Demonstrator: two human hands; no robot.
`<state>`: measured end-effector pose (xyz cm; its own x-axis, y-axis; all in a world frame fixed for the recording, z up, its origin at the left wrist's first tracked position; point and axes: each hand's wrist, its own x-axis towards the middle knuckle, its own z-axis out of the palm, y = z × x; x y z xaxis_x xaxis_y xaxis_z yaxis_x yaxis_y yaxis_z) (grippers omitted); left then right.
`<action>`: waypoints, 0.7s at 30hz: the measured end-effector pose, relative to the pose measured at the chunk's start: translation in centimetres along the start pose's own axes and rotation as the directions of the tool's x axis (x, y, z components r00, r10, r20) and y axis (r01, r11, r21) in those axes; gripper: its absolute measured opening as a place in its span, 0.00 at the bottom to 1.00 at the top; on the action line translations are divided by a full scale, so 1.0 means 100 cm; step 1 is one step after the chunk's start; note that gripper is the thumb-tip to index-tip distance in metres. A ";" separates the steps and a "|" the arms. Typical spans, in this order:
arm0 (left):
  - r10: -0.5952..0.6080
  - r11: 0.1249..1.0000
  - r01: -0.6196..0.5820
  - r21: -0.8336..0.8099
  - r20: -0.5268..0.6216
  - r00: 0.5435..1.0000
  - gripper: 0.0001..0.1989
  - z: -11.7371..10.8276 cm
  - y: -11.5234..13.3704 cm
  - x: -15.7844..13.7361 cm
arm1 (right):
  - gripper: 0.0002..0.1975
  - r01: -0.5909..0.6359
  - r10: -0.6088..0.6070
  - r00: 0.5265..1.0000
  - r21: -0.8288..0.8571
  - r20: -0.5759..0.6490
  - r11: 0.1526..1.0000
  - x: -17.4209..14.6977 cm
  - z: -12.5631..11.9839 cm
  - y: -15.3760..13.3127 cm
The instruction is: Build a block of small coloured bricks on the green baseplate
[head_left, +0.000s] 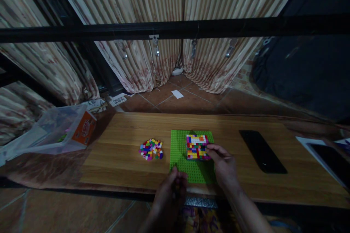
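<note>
A block built of many coloured toy bricks (197, 147) stands on a green studded baseplate (179, 153). My right hand (224, 164) is at the block's right side, thumb and forefinger pinched together against its edge. Whatever lies between those fingertips is too small to make out. Over the baseplate's near left edge is my left hand (171, 188), dark and a little blurred, with its fingers curled in. I cannot see what it holds, if anything. Left of the baseplate lies a loose pile of small coloured bricks (151, 149).
All this rests on a long wooden board (123, 127). A flat black object (262, 151) lies on its right part. Beyond its left end, a clear plastic box (58, 131) with an orange label sits tipped. A dark rail (169, 31) crosses in front of striped curtains (142, 3).
</note>
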<state>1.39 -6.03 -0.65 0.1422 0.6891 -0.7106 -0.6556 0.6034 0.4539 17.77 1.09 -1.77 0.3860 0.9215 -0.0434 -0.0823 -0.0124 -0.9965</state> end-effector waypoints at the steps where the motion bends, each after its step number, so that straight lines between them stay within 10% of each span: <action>1: 0.009 0.999 -0.008 -0.037 0.031 0.999 0.22 0.002 0.002 -0.003 | 0.08 -0.009 0.009 1.000 0.000 -0.004 1.000 0.000 0.000 0.000; 6: -0.011 0.984 0.037 -0.175 0.146 0.989 0.20 0.006 0.010 -0.015 | 0.11 0.019 -0.016 0.999 -0.055 0.052 0.998 0.001 -0.004 -0.003; 10: 0.013 0.979 0.036 -0.201 0.236 0.972 0.22 0.003 0.010 -0.021 | 0.12 0.298 -0.297 0.954 -0.286 0.049 0.911 -0.016 -0.007 -0.018; 16: -0.002 0.985 0.063 -0.158 0.359 0.934 0.26 0.003 0.010 -0.022 | 0.11 0.631 -0.339 0.711 -0.347 0.616 0.693 -0.064 -0.004 -0.042; 21: 0.010 0.994 0.038 -0.106 0.416 0.909 0.22 0.004 0.007 -0.023 | 0.14 0.743 -0.233 0.560 -0.358 0.795 0.566 -0.078 0.003 -0.043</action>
<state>0.90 -6.99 1.53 0.4317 0.7995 -0.4177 -0.7246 0.5831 0.3672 14.88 -5.91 2.87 -0.4953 0.8275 0.2644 0.5687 0.5389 -0.6214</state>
